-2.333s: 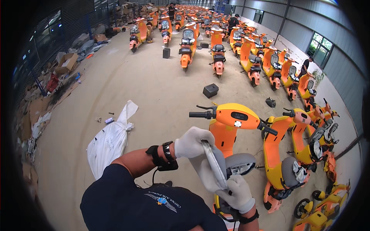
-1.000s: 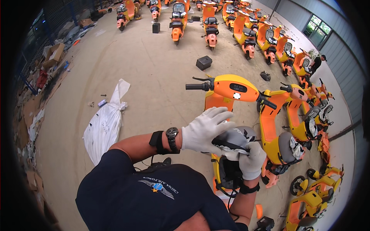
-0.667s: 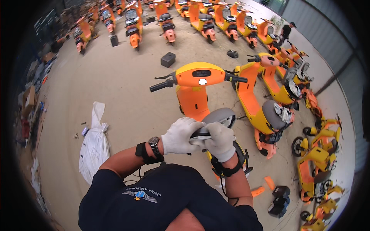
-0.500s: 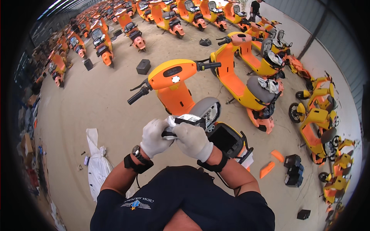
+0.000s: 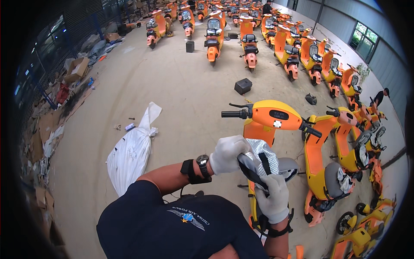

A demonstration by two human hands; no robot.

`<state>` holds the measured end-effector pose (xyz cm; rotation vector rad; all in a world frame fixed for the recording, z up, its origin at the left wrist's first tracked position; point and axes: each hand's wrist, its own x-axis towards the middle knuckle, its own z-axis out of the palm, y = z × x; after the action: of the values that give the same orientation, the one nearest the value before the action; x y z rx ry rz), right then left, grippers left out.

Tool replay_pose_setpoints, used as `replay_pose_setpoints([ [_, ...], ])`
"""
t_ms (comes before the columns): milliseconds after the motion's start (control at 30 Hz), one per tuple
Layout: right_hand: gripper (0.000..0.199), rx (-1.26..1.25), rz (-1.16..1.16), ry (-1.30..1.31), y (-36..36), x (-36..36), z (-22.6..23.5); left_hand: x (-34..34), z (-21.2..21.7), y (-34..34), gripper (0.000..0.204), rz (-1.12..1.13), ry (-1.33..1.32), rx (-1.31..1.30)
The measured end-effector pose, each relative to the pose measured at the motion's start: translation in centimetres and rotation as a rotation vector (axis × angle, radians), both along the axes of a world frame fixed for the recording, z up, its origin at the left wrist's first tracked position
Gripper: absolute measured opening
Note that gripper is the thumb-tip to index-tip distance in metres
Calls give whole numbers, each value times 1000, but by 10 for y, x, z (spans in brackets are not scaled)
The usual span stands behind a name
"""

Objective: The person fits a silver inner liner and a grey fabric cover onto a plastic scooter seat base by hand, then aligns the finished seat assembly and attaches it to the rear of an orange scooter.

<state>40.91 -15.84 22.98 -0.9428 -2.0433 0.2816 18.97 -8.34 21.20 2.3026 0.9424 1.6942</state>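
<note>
In white gloves, both my hands grip a silver, shiny cloth piece with black bands [image 5: 262,152]; its exact kind does not show. My left hand [image 5: 228,154] closes on its left side, where a dark edge hangs down. Lower and to the right, my right hand [image 5: 274,196] pinches the other edge. The piece is held above a yellow and orange electric scooter [image 5: 276,114], in front of its handlebar. Behind my right hand, a grey seat [image 5: 288,167] is partly covered.
A tied white sack [image 5: 129,155] lies on the floor to the left. Farther off stands a black box [image 5: 243,86]. More scooters line the right, one [image 5: 317,162] close beside mine. Cardboard and scraps [image 5: 77,69] pile along the left wall. A person [image 5: 381,96] bends at the far right.
The view has swung left, so the scooter and hands appear farther right. My hands have tilted the silver cloth piece, the left now above the right, and more of it shows.
</note>
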Motion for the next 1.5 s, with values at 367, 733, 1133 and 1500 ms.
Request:
replay_pose_setpoints([
  [367,30,106,-156,-136,24,20,-20,9,19,-17,41,6,26,-291],
  [733,28,141,-297,67,36,48,-10,4,8,-5,36,-758,90,-488],
  [1133,29,-110,-317,140,28,54,-50,16,20,-29,14,-274,249,-176],
  [1500,27,-658,-34,338,12,46,-79,0,17,-14,22,-299,-311,-419],
])
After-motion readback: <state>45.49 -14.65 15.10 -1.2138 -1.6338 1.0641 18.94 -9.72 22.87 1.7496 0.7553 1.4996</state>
